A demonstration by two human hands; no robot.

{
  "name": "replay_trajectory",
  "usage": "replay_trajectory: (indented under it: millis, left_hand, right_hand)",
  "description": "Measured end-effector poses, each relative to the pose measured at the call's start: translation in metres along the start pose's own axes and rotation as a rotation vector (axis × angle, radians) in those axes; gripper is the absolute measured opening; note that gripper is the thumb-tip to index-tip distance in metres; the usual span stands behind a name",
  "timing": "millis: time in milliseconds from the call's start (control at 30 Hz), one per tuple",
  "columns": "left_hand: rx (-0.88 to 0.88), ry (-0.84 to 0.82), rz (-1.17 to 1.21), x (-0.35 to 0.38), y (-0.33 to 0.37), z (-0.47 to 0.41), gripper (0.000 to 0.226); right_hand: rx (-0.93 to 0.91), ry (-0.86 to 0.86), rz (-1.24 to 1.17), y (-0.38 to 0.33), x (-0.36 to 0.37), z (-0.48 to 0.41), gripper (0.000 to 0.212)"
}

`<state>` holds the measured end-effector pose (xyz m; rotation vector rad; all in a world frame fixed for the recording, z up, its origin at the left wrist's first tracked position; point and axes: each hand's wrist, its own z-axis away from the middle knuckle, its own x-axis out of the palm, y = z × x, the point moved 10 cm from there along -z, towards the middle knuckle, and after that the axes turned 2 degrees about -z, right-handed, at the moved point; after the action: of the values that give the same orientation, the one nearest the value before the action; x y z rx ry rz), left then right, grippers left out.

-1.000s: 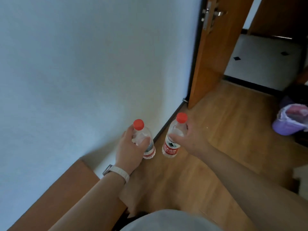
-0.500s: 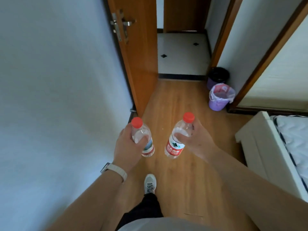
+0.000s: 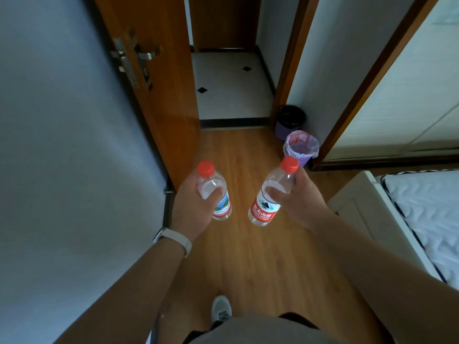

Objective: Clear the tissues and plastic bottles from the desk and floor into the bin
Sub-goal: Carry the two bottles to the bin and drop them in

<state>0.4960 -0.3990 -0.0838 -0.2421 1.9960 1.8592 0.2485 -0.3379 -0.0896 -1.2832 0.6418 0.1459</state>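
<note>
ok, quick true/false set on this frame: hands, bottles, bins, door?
1. The left hand grips the left bottle and the right hand grips the right bottle, both red-capped. True.
2. A dark bin stands behind the lined bin. True.
3. Both bottles lie in the lined bin. False: both are held in the air, and the lined bin stands ahead of them.
4. The wristband is on the right wrist. False: it is on the left wrist.
5. The wooden door is closed. False: it stands open, with a tiled floor beyond.
</note>
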Motion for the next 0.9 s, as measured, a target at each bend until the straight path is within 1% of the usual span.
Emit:
replay_trajectory:
  millis: [100,233,467,700,800,900]
  left_hand:
    - [-0.022,-0.055,0.008,0.014,-0.002,-0.026,0.031]
    - [0.032,-0.123,0.002,0.04,0.006,-0.064,0.023]
    - [0.056,-0.249,-0.026,0.104,0.023,-0.13,0.027]
    - [0.038,-0.266,-0.094,0.171,0.043,-0.229,0.034]
    - [0.028,-0.286,-0.139,0.209,0.056,-0.275,0.035]
    - [0.042,-0.32,-0.186,0.251,0.07,-0.319,0.038]
  right_hand:
    - [0.036,0.033,0.036,0.004,-0.006,-0.014,0.055]
    - [0.081,0.098,0.014,0.011,-0.028,-0.038,0.051]
    - [0.203,0.182,-0.035,0.049,-0.062,-0.09,0.048]
    - [0.219,0.164,-0.121,0.074,-0.093,-0.2,0.041]
    - [0.25,0.18,-0.185,0.087,-0.124,-0.25,0.037]
    - [0.283,0.211,-0.215,0.107,-0.16,-0.292,0.04]
